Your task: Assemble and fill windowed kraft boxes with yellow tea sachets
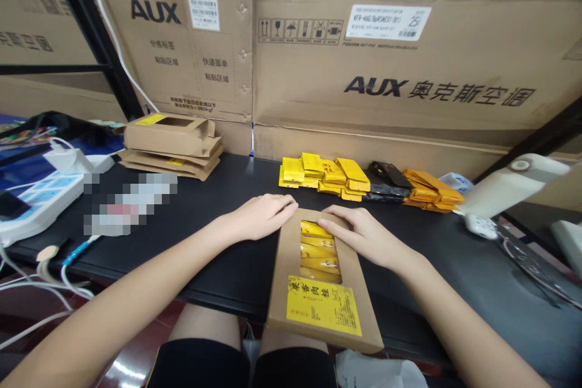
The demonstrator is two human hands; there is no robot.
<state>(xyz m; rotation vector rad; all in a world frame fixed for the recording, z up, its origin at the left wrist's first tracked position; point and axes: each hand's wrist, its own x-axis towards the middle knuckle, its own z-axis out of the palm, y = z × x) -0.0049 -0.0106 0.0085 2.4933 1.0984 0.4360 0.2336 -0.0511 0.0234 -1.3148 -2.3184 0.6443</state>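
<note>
A brown cardboard window box [327, 279] with a yellow label lies in front of me, its near end past the black table's front edge. Yellow packets [318, 251] show through its window. My left hand [266, 216] is at the far left corner, fingers closed against the box. My right hand [359, 231] grips the far right side, thumb over the window's edge and fingertips partly hidden. Beyond the hands stand yellow packets [325, 174], black packets [388, 182] and orange packets [431, 189] in a row.
Folded brown boxes [170, 142] are stacked at the back left. A white power strip [45, 194] with cables sits left. A pale bottle [513, 185] and glasses [531, 267] are at right. Large AUX cartons [391, 109] wall off the back of the black table [218, 212].
</note>
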